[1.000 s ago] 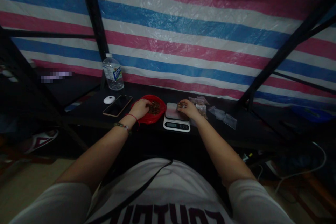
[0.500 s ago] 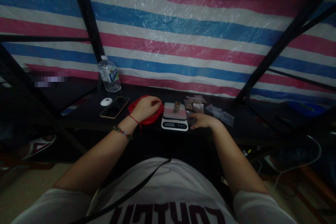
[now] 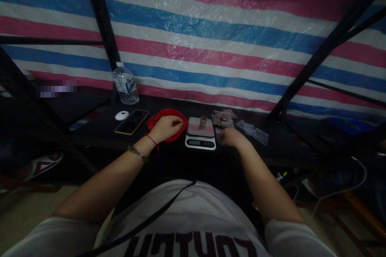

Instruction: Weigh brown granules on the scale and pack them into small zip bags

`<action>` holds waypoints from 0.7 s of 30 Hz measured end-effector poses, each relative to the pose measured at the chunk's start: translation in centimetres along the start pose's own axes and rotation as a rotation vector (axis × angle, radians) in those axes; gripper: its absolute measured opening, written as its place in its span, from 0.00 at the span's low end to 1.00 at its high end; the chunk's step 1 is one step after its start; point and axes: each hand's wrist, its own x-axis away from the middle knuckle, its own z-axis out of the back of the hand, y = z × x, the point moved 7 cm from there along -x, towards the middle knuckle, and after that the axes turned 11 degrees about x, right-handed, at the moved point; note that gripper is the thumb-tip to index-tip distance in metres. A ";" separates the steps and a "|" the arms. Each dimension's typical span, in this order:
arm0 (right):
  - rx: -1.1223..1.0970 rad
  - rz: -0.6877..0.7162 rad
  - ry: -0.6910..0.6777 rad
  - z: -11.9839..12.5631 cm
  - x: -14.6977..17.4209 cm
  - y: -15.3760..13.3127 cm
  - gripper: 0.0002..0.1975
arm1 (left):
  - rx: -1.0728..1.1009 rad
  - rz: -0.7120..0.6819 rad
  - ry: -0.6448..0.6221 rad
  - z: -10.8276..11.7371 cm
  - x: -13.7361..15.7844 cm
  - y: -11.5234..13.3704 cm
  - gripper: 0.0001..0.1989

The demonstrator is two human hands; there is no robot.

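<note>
- Leave the small brown load (image 3: pixel 203 122) untouched on the back half of the scale (image 3: pixel 200 143).
- Hold the left hand (image 3: pixel 166 127) off the scale, over the red bag (image 3: pixel 172 112) with loosely curled fingers; cannot tell whether pinching anything.
- Work the right hand (image 3: pixel 235 138) gently, with bent fingers, at the clear bag (image 3: pixel 218 135) just beside the scale; cannot tell whether pinching it.
- Avoid nudging the filled packets (image 3: pixel 225 117) beyond.
</note>
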 end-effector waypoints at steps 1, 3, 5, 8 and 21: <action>0.007 -0.024 0.006 0.2 0.1 -0.1 0.12 | -0.002 0.000 -0.001 0.0 0.1 -0.1 0.14; 0.006 -0.065 0.025 0.5 0.2 -0.2 0.10 | -0.010 -0.008 -0.012 -0.1 0.2 -0.1 0.14; 0.000 -0.085 0.034 0.8 0.4 -0.1 0.10 | -0.033 -0.025 -0.029 -0.2 0.2 -0.1 0.13; -0.023 -0.096 0.047 1.1 0.8 1.3 0.10 | -0.126 -0.051 -0.055 -0.4 0.1 -0.6 0.13; -1.846 0.319 0.238 5.6 3.1 -5.6 0.16 | 0.798 0.127 -0.159 -3.4 0.9 1.8 0.26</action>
